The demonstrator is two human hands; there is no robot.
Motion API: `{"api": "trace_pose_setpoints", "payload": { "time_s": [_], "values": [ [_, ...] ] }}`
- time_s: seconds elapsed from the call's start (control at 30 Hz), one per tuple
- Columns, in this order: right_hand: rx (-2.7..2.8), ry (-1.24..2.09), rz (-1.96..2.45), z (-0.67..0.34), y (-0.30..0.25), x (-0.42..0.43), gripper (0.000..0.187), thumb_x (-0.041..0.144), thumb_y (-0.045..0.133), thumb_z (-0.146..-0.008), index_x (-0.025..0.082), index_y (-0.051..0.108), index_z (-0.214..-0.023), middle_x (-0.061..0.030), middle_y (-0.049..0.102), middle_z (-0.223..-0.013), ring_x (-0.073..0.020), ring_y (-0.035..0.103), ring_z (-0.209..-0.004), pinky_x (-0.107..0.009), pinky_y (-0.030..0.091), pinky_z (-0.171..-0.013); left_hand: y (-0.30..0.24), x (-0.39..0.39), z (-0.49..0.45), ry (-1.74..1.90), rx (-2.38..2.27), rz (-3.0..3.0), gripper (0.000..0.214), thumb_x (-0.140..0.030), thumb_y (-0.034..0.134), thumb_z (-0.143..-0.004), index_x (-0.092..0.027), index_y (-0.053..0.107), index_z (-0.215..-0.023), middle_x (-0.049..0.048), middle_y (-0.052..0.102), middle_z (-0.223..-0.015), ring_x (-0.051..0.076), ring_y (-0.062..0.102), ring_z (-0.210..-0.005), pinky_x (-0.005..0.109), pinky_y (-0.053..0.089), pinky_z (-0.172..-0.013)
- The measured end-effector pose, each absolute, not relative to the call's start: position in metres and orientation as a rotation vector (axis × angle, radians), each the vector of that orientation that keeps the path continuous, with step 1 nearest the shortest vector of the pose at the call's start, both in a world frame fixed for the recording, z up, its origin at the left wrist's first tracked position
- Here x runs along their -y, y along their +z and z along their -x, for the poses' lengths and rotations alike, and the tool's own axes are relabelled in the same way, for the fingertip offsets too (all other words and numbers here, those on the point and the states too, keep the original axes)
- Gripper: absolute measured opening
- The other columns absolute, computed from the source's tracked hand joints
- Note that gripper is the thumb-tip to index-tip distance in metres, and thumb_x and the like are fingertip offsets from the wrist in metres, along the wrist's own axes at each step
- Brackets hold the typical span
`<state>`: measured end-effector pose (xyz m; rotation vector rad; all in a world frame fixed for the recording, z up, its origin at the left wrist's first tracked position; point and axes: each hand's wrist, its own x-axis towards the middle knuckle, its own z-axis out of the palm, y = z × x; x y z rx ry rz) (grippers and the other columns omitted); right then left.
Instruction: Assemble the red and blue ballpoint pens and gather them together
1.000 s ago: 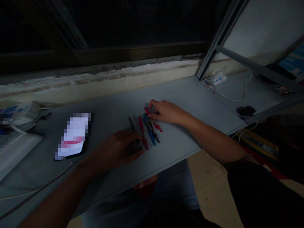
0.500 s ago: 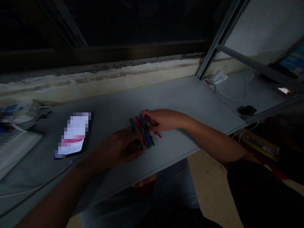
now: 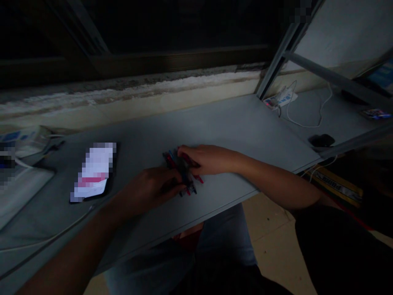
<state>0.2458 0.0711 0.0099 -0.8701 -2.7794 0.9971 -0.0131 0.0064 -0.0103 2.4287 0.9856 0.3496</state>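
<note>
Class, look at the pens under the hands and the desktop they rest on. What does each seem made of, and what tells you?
The pens look like moulded plastic: smooth, brightly coloured barrels with small glints, though the dim light hides detail. The grey desktop seems painted or laminated board, smooth with a soft matte sheen; its core cannot be seen.

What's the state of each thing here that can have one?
Left hand: curled, fingertips at the pens.
Right hand: resting over the pens, fingers curved down.
Bunch of pens: red, blue and dark, lying close together between the hands.
Phone: lying flat, screen lit.
Power strip: cables attached.
</note>
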Motion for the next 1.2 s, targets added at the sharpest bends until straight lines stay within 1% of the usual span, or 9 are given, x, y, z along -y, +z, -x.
{"api": "trace_pose_setpoints", "payload": {
  "time_s": [0.1, 0.23, 0.33, 0.5, 0.6, 0.73, 1.0, 1.1, 1.2],
  "values": [
    [2.802, 0.861, 0.992, -0.2464, 0.0133, -0.0695, 0.045, 0.019, 0.065, -0.099, 0.009, 0.06, -0.143, -0.0086, 0.078, -0.092, -0.0191, 0.06, -0.075, -0.033, 0.034, -0.069, -0.0118, -0.0056, 0.012, 0.387, -0.98, -2.446, 0.026, -0.044, 0.061, -0.113, -0.025, 0.078, -0.114, 0.0028, 0.082, -0.092, 0.02, 0.077, -0.079, 0.03, 0.056, -0.069],
    [2.877, 0.737, 1.096, -0.2467, 0.0171, -0.0687, 0.025, 0.023, 0.065, -0.101, 0.016, 0.071, -0.124, -0.0136, 0.08, -0.1, -0.0219, 0.062, -0.079, -0.035, 0.028, -0.067, -0.0143, -0.0039, 0.0102, 0.446, -0.933, -2.476, 0.022, -0.039, 0.063, -0.113, -0.026, 0.077, -0.124, 0.0042, 0.084, -0.11, 0.022, 0.081, -0.094, 0.033, 0.063, -0.084],
    [2.895, 0.745, 1.106, -0.2463, 0.0191, -0.0683, 0.017, 0.028, 0.068, -0.102, 0.018, 0.072, -0.115, -0.0144, 0.081, -0.105, -0.0222, 0.063, -0.082, -0.035, 0.027, -0.067, -0.0164, -0.0026, 0.0083, 0.518, -0.888, -2.522, 0.022, -0.037, 0.066, -0.112, -0.026, 0.076, -0.129, 0.0068, 0.083, -0.121, 0.024, 0.08, -0.104, 0.037, 0.065, -0.093],
    [2.903, 0.763, 1.11, -0.2456, 0.0189, -0.0686, 0.021, 0.038, 0.075, -0.101, 0.019, 0.071, -0.111, -0.0122, 0.08, -0.103, -0.0219, 0.063, -0.083, -0.034, 0.027, -0.066, -0.0174, -0.0026, 0.0054, 0.513, -0.83, -2.573, 0.021, -0.037, 0.073, -0.109, -0.025, 0.077, -0.126, 0.008, 0.081, -0.12, 0.027, 0.079, -0.109, 0.041, 0.065, -0.099],
    [2.893, 0.787, 1.093, -0.2457, 0.0181, -0.0696, 0.018, 0.035, 0.075, -0.1, 0.02, 0.069, -0.108, -0.0085, 0.078, -0.097, -0.0202, 0.061, -0.08, -0.034, 0.027, -0.067, -0.0165, -0.0032, 0.0057, 0.481, -0.833, -2.587, 0.018, -0.036, 0.073, -0.11, -0.024, 0.079, -0.122, 0.0073, 0.081, -0.114, 0.026, 0.078, -0.107, 0.04, 0.064, -0.099],
    [2.856, 0.859, 1.085, -0.2455, 0.0173, -0.0711, 0.01, 0.025, 0.071, -0.096, 0.021, 0.067, -0.103, -0.0038, 0.073, -0.088, -0.0184, 0.057, -0.077, -0.034, 0.027, -0.068, -0.0147, -0.0032, 0.0055, 0.471, -0.823, -2.61, 0.018, -0.037, 0.07, -0.112, -0.023, 0.079, -0.12, 0.0078, 0.08, -0.111, 0.026, 0.078, -0.105, 0.04, 0.063, -0.099],
    [2.706, 0.965, 1.071, -0.2457, 0.0137, -0.0753, 0.015, 0.019, 0.069, -0.09, 0.021, 0.059, -0.101, -0.0018, 0.07, -0.087, -0.0171, 0.059, -0.078, -0.033, 0.035, -0.073, -0.0187, -0.0049, 0.005, 0.519, -0.821, -2.631, 0.018, -0.029, 0.063, -0.113, -0.023, 0.079, -0.119, 0.0076, 0.08, -0.109, 0.025, 0.077, -0.102, 0.039, 0.062, -0.094],
    [2.562, 1.067, 1.032, -0.2456, 0.0151, -0.0758, 0.024, 0.015, 0.071, -0.085, 0.022, 0.051, -0.096, 0.0009, 0.066, -0.086, -0.0141, 0.057, -0.076, -0.03, 0.038, -0.073, -0.0197, -0.0056, 0.0065, 0.508, -0.847, -2.617, 0.019, -0.031, 0.062, -0.113, -0.023, 0.079, -0.117, 0.0078, 0.081, -0.109, 0.026, 0.077, -0.104, 0.039, 0.062, -0.095],
    [2.317, 1.297, 0.984, -0.2433, 0.0141, -0.0749, 0.031, 0.012, 0.072, -0.085, 0.024, 0.045, -0.097, 0.0046, 0.062, -0.083, -0.0117, 0.058, -0.072, -0.028, 0.043, -0.07, -0.0169, -0.0057, 0.0068, 0.538, -0.953, -2.568, 0.023, -0.038, 0.061, -0.114, -0.023, 0.078, -0.117, 0.008, 0.079, -0.105, 0.025, 0.076, -0.096, 0.037, 0.062, -0.088]
  ]
}}
